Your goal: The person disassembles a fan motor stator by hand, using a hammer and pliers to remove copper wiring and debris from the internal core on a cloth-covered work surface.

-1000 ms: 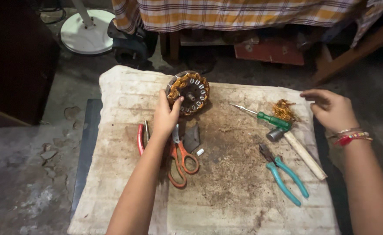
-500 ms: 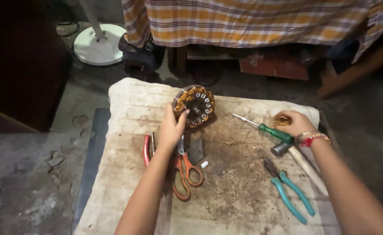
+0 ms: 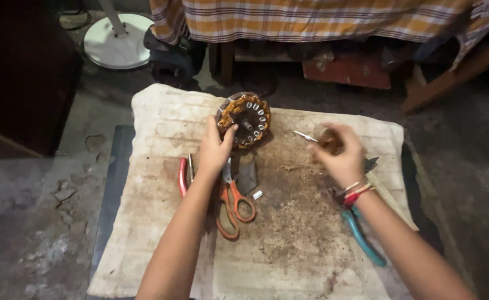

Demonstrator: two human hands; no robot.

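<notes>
Two hands: both reach out over a dirty white cloth (image 3: 161,111) spread on the floor
Left hand (image 3: 215,149): its fingers are curled round the near left edge of the round motor part (image 3: 246,119) and they grip it
Round motor part: a ring with copper wire wound round it and small white pieces on the rim; it sits on the cloth just past the left hand, at the tips of its fingers
Right hand (image 3: 341,155): closed round a small bunch of copper wire (image 3: 329,141); the picture is blurry here, so only a bit of the wire shows by the fingers
Wrist: red and pale bangles (image 3: 354,193) sit on the right wrist
Between the hands: bare, rusty brown cloth; the motor part is well apart from the right hand
Screwdriver (image 3: 304,136): only its thin metal tip shows, poking out just left of the right hand
Scissors (image 3: 232,201): orange handles, lying just beside the left wrist, on the side toward the right hand
Red tool (image 3: 182,176): a thin tool with a red handle, just on the outer side of the left wrist
Blue pliers (image 3: 362,238): under the right forearm, handles pointing back toward the person
Wooden handle (image 3: 391,200): pale stick, just outside the right wrist
Past the hands: a white round stand base (image 3: 117,41) and a checked cloth (image 3: 311,16) hanging down
</notes>
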